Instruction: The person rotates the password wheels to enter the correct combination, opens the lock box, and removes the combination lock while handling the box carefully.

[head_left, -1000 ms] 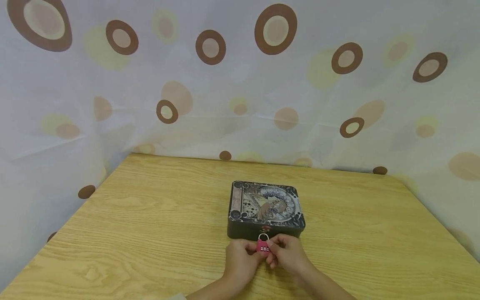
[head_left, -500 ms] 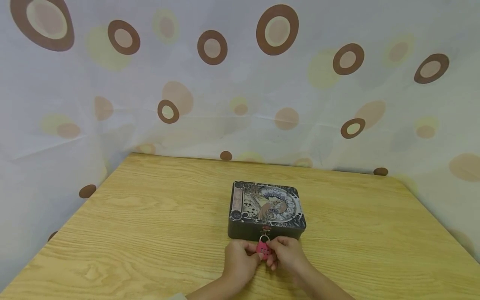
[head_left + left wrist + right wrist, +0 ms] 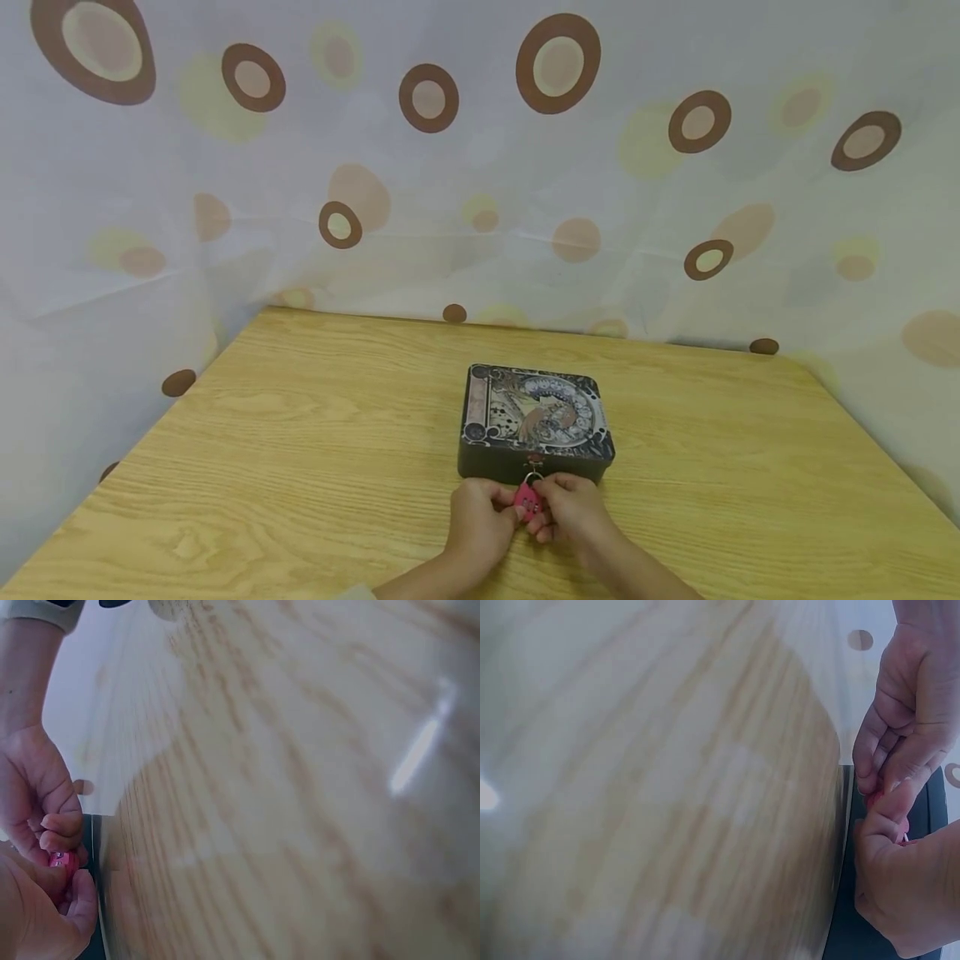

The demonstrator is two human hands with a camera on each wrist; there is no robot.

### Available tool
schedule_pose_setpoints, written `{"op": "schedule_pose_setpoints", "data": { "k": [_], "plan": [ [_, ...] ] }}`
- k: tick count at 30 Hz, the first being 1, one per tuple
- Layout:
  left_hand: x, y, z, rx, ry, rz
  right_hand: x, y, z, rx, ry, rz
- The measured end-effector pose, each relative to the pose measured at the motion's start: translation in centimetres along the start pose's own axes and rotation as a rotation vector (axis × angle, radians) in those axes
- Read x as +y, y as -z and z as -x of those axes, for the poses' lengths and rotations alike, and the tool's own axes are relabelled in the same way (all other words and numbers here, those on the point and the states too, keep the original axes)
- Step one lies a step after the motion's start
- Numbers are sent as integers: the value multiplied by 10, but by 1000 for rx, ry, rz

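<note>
A small pink combination padlock [image 3: 528, 502] hangs by its metal shackle at the front clasp [image 3: 534, 460] of a dark box. My left hand [image 3: 478, 521] pinches the padlock body from the left, thumb in front. From the right, my right hand [image 3: 573, 510] holds its upper edge near the shackle between thumb and fingers. Number dials show on the padlock's front. The box [image 3: 536, 412] has a rounded, illustrated lid, which is down. In the left wrist view the padlock [image 3: 66, 861] is partly covered by fingers; the right wrist view shows only bits of it.
A wood-grain table [image 3: 315, 433] carries the box near its middle. Behind and at both sides hangs a pale curtain [image 3: 480, 167] with brown and yellow ovals, meeting the table's back edge.
The padlock body has tilted and turned a little between my fingers, so its dials sit at a different angle. Both hands keep their grip, and the whole view has shifted slightly.
</note>
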State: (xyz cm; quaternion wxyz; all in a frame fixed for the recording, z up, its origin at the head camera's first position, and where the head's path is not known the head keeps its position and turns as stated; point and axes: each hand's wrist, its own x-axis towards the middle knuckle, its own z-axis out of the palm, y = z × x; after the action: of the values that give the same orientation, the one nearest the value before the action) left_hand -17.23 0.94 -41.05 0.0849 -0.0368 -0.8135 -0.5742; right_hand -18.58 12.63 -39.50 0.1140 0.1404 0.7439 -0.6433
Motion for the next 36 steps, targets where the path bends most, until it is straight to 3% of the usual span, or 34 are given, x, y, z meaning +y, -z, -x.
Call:
{"op": "schedule_pose_setpoints", "data": {
  "k": [11,36],
  "plan": [
    [-1,2,-1,-3,-5,3,-2,-2,3,6,-41,-20],
    [3,5,-5,-22,-15,-34,1,1,4,-19,-4,-121]
  ]
}}
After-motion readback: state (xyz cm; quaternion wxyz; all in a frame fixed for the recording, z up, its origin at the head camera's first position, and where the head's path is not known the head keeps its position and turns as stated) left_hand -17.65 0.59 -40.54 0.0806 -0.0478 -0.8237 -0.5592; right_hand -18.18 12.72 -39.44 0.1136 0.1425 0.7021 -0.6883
